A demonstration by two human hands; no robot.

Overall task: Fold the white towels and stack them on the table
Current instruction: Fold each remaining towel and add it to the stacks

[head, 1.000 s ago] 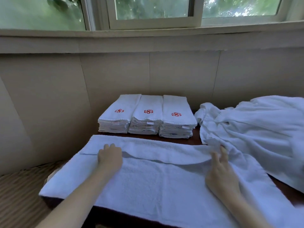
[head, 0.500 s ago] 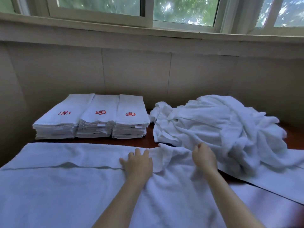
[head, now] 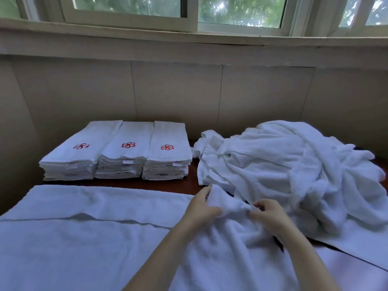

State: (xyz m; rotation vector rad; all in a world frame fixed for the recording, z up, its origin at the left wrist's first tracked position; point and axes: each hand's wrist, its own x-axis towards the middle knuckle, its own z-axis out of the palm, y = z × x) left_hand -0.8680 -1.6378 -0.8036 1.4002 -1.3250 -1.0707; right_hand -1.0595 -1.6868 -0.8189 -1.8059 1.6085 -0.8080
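Likely a hotel or spa linen room; three neat stacks of folded towels (head: 123, 150) bear one red embroidered logo (head: 128, 145); a heap of white linen (head: 283, 164) lies on the dark wooden desk (head: 168, 183) beneath windows (head: 130, 7).

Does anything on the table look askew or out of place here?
Nothing damaged or spilled. The spread towel is uneven: its folded edge buckles near the left, and its right end is bunched in the left hand and right hand. The crumpled heap at right awaits folding; the three stacks sit square.
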